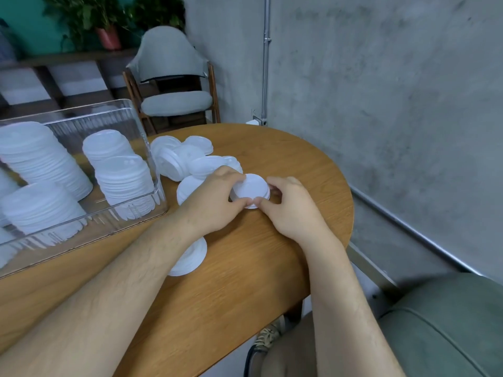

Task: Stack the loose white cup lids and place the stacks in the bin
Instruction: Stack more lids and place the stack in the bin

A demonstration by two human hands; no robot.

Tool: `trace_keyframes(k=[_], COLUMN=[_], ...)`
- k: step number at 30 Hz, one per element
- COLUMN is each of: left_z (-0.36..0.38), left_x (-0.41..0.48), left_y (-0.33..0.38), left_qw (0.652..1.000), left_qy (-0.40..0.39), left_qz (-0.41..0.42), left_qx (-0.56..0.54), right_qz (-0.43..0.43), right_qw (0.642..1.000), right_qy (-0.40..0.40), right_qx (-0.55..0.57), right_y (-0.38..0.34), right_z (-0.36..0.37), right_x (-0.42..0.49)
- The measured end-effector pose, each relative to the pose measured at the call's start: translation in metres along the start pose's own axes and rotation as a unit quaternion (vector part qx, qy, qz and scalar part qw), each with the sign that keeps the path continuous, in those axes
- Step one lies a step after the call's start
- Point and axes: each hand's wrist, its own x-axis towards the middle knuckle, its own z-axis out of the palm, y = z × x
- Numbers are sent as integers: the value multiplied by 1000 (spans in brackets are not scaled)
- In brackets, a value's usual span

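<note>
Head view, left hand [215, 200] and right hand [291, 210] gripping small lid stack [251, 190] between them

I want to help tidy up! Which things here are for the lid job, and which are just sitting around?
For the job: small stack of white plastic cup lids, pinched by left hand and right hand; pile of loose white plastic lids on the round wooden table; clear plastic bin holding lid stacks.
Just lying about: grey cushioned wooden chair; potted green plants; metal wall pipe.
</note>
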Motion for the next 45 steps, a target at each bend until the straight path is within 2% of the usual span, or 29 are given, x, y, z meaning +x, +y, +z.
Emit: trace_keyframes(k=[7, 12, 22, 36, 43, 45], left_z=[-36, -50, -54, -62, -62, -62], left_x=[-64, -104, -133, -135, -136, -136], left_y=[-17, -28, -58, -64, -66, -67], left_qw=[996, 992, 992, 995, 997, 997], left_qy=[73, 99, 69, -7, -8, -7], left_qz=[-4, -17, -19, -32, -27, -27], left_qx=[-58, -72, -100, -93, -69, -73], right_qz=[-68, -104, -114, -113, -138, -136], right_qw=[988, 977, 965, 962, 977, 978], right_qy=[-79, -120, -194, -232, -145, -143], right_qx=[117, 141, 133, 84, 79, 68], right_y=[-25, -42, -57, -55, -94, -109], right_z=[5, 21, 42, 51, 63, 68], right_x=[-13, -19, -30, -32, -15, -5])
